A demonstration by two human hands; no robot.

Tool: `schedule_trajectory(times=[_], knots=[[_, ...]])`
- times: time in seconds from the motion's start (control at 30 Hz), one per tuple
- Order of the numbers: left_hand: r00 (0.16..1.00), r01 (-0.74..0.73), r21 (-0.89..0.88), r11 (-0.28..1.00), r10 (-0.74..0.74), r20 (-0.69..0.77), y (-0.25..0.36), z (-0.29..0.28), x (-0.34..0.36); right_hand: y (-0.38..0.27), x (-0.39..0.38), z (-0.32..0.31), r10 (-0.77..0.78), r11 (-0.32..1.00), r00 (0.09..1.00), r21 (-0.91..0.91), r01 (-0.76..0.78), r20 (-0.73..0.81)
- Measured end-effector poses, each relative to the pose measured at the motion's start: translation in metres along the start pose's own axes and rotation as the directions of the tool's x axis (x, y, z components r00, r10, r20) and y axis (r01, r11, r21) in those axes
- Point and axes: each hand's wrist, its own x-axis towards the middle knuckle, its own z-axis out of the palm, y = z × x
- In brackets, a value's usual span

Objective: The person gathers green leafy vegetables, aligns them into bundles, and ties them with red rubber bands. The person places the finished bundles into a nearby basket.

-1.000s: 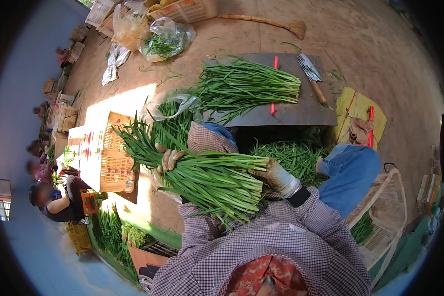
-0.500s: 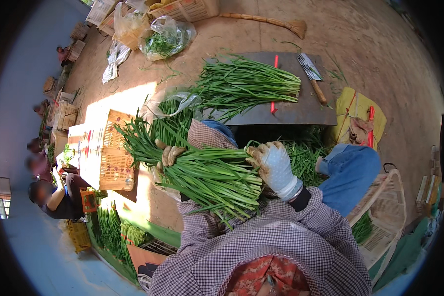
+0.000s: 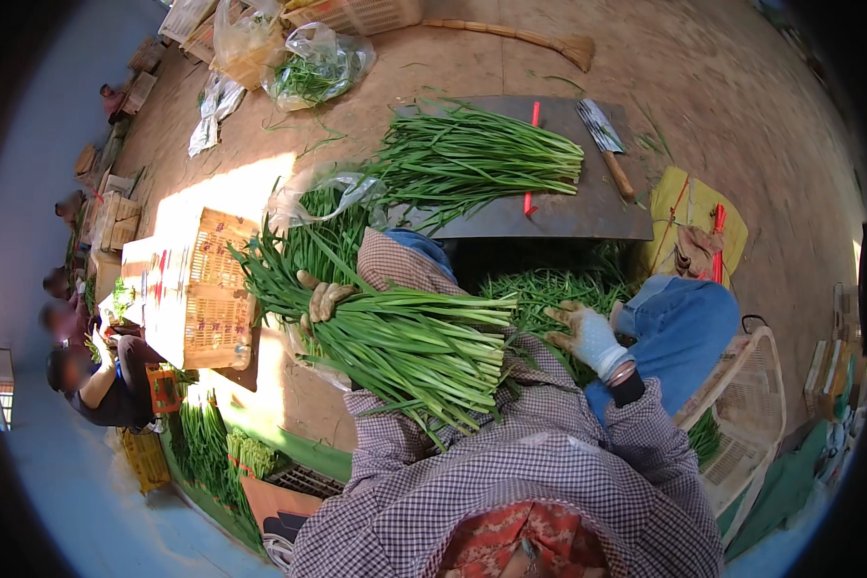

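My gloved left hand is closed round a large bunch of long green leafy stalks, leafy tips to the left, pale cut ends to the right. My gloved right hand is right of the bunch, fingers apart and slightly bent, over loose green leaves below the metal board's edge. On the dark metal board lie another bunch, a red strip and a cleaver with a wooden handle. A clear plastic bag of greens is behind my left hand.
A light plastic crate stands left, near a seated co-worker; more people are behind. Yellow sack with red strips, right. Open crate, lower right. Bagged greens and straw broom, at the back.
My right hand has left the stalks' cut ends and moved right, over the loose leaves, its fingers apart. My left hand still holds the bunch in about the same place.
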Motion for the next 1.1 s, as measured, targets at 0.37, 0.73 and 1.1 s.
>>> schedule_trajectory(times=[0.37, 0.73, 1.1], knots=[[0.995, 0.047, -0.052, 0.998, -0.052, -0.091, -0.007, 0.01, 0.002, -0.101, 0.039, 0.011, 0.034, -0.079, 0.992, 0.989, 0.125, -0.123], [0.994, -0.043, 0.006, 0.999, 0.044, -0.103, -0.018, 0.014, 0.0, -0.096, 0.051, 0.007, 0.187, -0.221, 0.954, 0.936, 0.275, -0.236], [0.997, -0.039, 0.014, 0.999, 0.04, -0.066, -0.018, 0.011, 0.002, -0.032, 0.024, 0.033, -0.185, 0.329, 0.98, 0.936, 0.126, -0.067]])
